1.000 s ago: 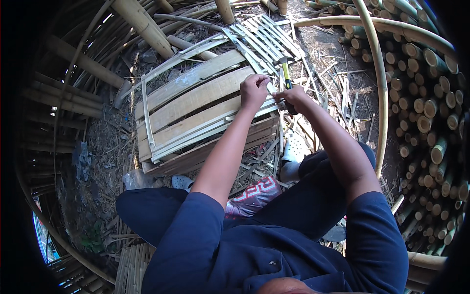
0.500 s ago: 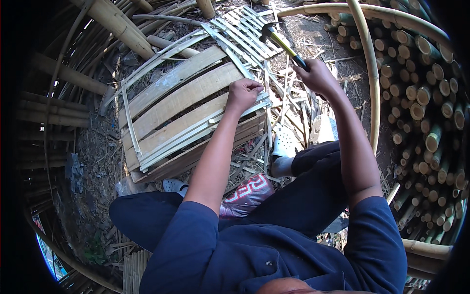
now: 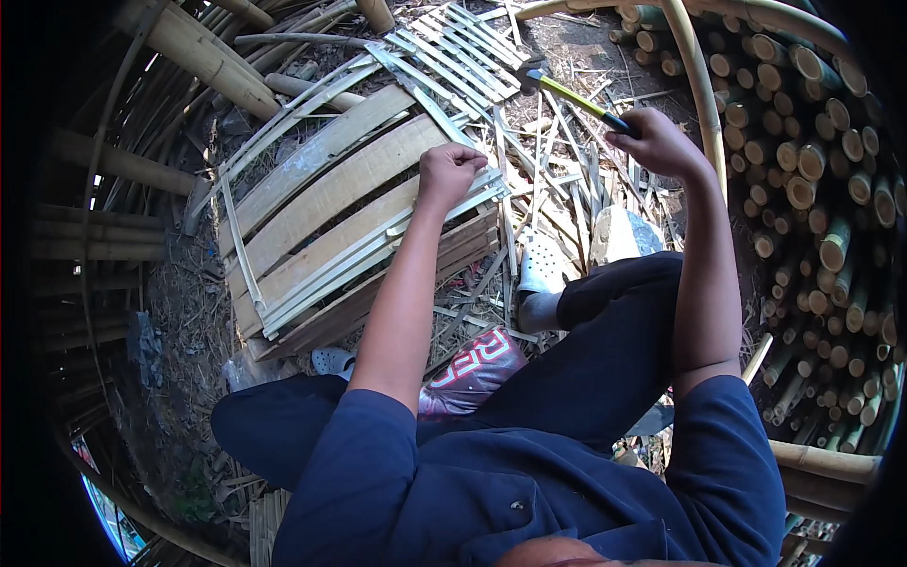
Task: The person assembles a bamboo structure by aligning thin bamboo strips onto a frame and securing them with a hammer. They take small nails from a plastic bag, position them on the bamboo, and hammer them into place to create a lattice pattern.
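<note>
My right hand (image 3: 658, 142) grips a hammer (image 3: 578, 101) by the dark end of its yellow-green handle, raised to the right of a low wooden plank crate (image 3: 342, 192). The hammer's head points away to the far left. My left hand (image 3: 452, 177) is pinched closed at the crate's right corner, above the ends of pale split bamboo strips (image 3: 354, 263) lying along its near edge. What its fingertips hold, if anything, is too small to make out. Beyond the crate, a panel of spaced bamboo slats (image 3: 456, 49) joins long strips that frame the planks.
Cut bamboo poles (image 3: 817, 189) are stacked at the right behind an upright pole (image 3: 696, 85). Bamboo scraps (image 3: 567, 194) litter the ground. Thick poles (image 3: 203, 57) stand at the far left. A printed dark red bag (image 3: 477, 373) lies between my legs, near my white clog (image 3: 541, 265).
My right hand has swung to the right with the hammer, whose head is now slightly lower. The left hand stays pinched at the crate corner. The whole view has shifted slightly.
</note>
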`<state>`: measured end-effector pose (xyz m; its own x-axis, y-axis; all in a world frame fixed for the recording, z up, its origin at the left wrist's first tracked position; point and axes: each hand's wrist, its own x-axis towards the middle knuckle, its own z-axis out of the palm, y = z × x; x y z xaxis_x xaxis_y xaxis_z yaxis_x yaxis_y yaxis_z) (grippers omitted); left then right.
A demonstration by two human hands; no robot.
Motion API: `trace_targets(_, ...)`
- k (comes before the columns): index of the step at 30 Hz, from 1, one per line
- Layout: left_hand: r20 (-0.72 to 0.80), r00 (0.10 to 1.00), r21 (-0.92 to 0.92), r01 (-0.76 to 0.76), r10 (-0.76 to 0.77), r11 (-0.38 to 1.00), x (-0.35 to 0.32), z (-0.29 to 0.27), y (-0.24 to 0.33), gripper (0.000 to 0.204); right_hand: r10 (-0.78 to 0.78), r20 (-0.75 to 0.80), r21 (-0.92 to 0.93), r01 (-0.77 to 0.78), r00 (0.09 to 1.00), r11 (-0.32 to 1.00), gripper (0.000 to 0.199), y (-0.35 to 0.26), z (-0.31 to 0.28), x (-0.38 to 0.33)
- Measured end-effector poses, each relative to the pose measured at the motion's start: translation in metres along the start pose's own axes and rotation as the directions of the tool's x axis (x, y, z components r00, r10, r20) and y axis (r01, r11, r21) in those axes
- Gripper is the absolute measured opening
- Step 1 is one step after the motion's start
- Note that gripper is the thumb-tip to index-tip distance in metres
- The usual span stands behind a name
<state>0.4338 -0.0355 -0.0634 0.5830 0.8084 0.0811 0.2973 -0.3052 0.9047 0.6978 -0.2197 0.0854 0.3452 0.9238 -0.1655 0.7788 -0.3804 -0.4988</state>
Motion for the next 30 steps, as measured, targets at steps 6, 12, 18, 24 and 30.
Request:
trace_targets(6, -0.032, 0.998, 0.054, -0.050, 0.051, 0.997, -0.005, 0.000, -0.002, 0.006, -0.020, -0.203, 0.030, 0.026, 0.979, 0.999, 0.033, -0.034, -0.036, -0.046)
trace_targets(12, -0.004, 0.992, 0.059, -0.123, 0.123, 0.991, -0.006, 0.000, -0.005, 0.007, 0.220, -0.168, -0.038, -0.229, 0.961, 0.973, 0.032, -0.060, -0.004, -0.030)
trace_targets(18, -0.021, 0.994, 0.110, -0.105, 0.108, 0.988, -0.007, 0.000, 0.004, 0.008, 0.366, 0.131, 0.473, -0.382, 0.922, 0.794, 0.040, -0.064, 0.086, -0.005)
trace_targets(24, -0.201, 0.972, 0.044, -0.113, 0.119, 0.993, -0.004, 0.000, -0.003, 0.011, 0.389, 0.125, 0.478, -0.399, 0.913, 0.782, 0.058, -0.060, 0.152, 0.050)
trace_targets(30, -0.252, 0.962, 0.065, -0.096, 0.110, 0.993, -0.004, 0.001, 0.003, 0.014, 0.404, 0.277, 0.512, -0.490, 0.872, 0.706, 0.056, -0.058, 0.166, 0.059)
